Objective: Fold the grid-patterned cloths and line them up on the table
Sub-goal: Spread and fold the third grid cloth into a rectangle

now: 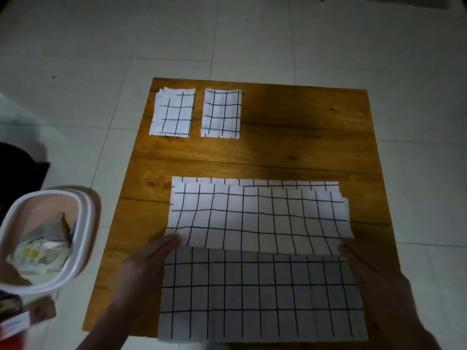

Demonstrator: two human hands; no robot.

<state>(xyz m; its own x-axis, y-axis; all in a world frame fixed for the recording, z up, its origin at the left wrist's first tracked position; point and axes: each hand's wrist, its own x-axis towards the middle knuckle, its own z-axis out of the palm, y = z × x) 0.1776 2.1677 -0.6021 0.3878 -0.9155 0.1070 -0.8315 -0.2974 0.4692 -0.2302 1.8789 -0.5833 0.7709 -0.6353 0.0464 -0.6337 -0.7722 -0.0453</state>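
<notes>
Left hand and right hand each pinch a lower corner of the half-folded grid cloth, which spans between them on the surface.

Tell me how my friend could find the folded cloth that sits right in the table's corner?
Start at the wooden table and look to its far left corner, away from the hands. Two small folded grid-patterned cloths lie there side by side; the corner cloth is the left one. Its layers sit a bit uneven along the left edge, showing a plain white margin, while its neighbour shows grid lines right across.
</notes>
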